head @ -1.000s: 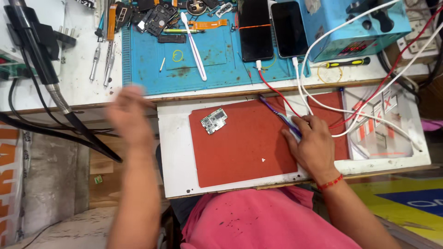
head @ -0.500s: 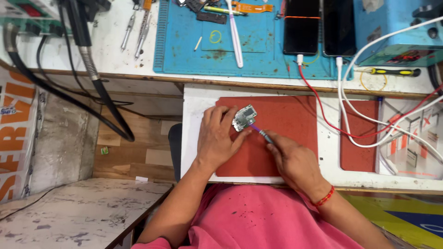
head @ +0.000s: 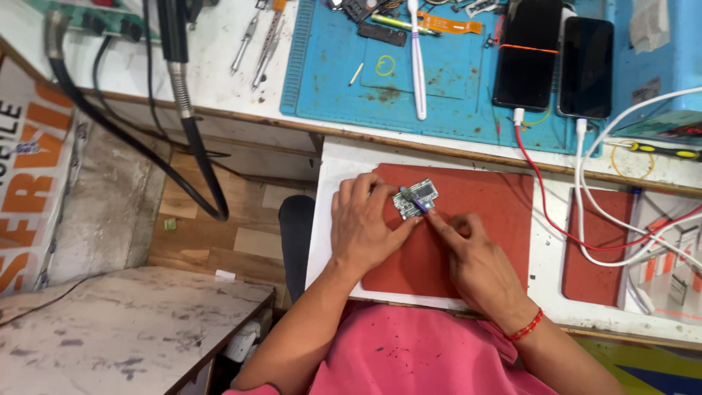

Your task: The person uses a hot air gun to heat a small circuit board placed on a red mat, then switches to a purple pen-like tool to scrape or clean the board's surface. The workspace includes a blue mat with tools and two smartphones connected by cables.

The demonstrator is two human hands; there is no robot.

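Observation:
A small silver circuit board (head: 418, 196) lies on a red mat (head: 482, 212) on a white tray (head: 330, 219). My left hand (head: 363, 227) rests on the mat and pins the board's left edge with its fingertips. My right hand (head: 475, 260) holds a thin purple-handled tool (head: 417, 202) whose tip presses on the board. A red thread band circles my right wrist.
A blue work mat (head: 453, 80) behind holds a white toothbrush (head: 417, 58), small parts and two dark phones (head: 556, 66) with red and white charging cables (head: 585, 227). Tweezers (head: 256, 40) and a black hose (head: 183, 124) lie at left. A low wooden bench (head: 124, 329) stands at lower left.
My left hand came in from the left and settled on the board. My right hand brought the tool to the board and now presses on it.

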